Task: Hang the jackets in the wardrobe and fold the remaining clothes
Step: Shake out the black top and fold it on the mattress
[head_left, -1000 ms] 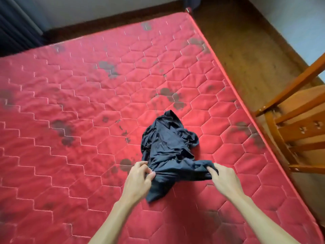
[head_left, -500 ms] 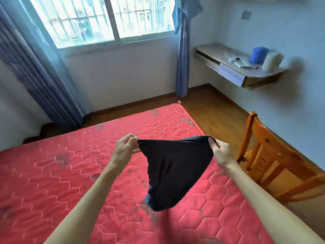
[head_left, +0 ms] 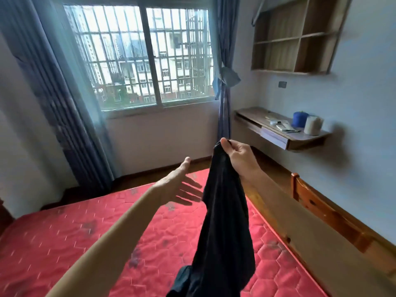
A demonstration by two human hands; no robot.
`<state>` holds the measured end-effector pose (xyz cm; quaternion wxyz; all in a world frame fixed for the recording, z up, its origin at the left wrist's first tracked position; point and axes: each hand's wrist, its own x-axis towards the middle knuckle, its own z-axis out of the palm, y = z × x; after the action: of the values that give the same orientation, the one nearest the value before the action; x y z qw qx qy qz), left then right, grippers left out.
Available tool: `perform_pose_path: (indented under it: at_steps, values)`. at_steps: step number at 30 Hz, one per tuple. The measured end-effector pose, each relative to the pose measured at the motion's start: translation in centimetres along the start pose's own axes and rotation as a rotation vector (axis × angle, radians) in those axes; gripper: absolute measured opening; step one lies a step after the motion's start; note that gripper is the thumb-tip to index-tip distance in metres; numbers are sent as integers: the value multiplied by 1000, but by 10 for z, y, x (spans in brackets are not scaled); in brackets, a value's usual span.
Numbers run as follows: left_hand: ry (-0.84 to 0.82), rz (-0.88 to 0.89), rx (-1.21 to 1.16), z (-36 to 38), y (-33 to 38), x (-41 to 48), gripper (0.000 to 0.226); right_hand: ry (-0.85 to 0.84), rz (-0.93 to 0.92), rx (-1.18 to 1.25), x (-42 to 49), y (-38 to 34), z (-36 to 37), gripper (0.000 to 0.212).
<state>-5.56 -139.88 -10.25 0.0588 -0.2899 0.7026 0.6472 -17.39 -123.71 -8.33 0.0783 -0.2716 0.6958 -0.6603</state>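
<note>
A dark navy garment [head_left: 222, 228] hangs in a long narrow drape over the red quilted mattress [head_left: 90, 241]. My right hand [head_left: 237, 156] is raised at chest height and pinches the garment's top edge between thumb and fingers. My left hand [head_left: 182, 185] is just left of the cloth, palm open and fingers spread, touching nothing. The garment's lower end runs out of the bottom of the view.
A wooden chair [head_left: 334, 219] stands right of the mattress on the wooden floor. A wall-mounted desk [head_left: 276, 131] holds a blue roll, a white roll and small items. Open wall shelves [head_left: 293, 35] hang above. A barred window [head_left: 139, 56] with blue curtains is ahead.
My left hand has let go of the garment and opened. My right hand has lifted higher, so the cloth now hangs from one point instead of being stretched between both hands.
</note>
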Motion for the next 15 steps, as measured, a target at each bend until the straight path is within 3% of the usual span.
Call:
perform_pose_path:
  at_steps: [2, 3, 5, 7, 8, 10, 12, 13, 15]
  values:
    - [-181, -95, -266, 14, -1, -3, 107, -115, -73, -14, -14, -13, 21, 35]
    - [-213, -89, -384, 17, 0, -2, 102, -183, -104, -33, -22, -17, 30, 31]
    - [-252, 4, -530, 18, 0, 0, 64, -311, -180, -113, -46, -20, 45, 21]
    - [-176, 109, -476, 10, 0, 2, 22, -418, -180, -137, -70, -12, 50, 10]
    - [-97, 153, -396, 5, 0, 3, 9, -503, -100, -94, -81, -5, 46, 15]
    - [52, 231, -252, -5, 2, 3, 10, -765, 122, 41, -100, 7, 31, 30]
    - [95, 251, -266, -13, 10, 0, 27, -991, 218, 49, -103, 19, 9, 30]
    - [104, 248, -282, -15, 15, -5, 37, -975, 211, 23, -98, 23, -1, 26]
    - [102, 239, -278, -19, 23, -14, 34, -691, 173, -17, -72, 36, -17, 21]
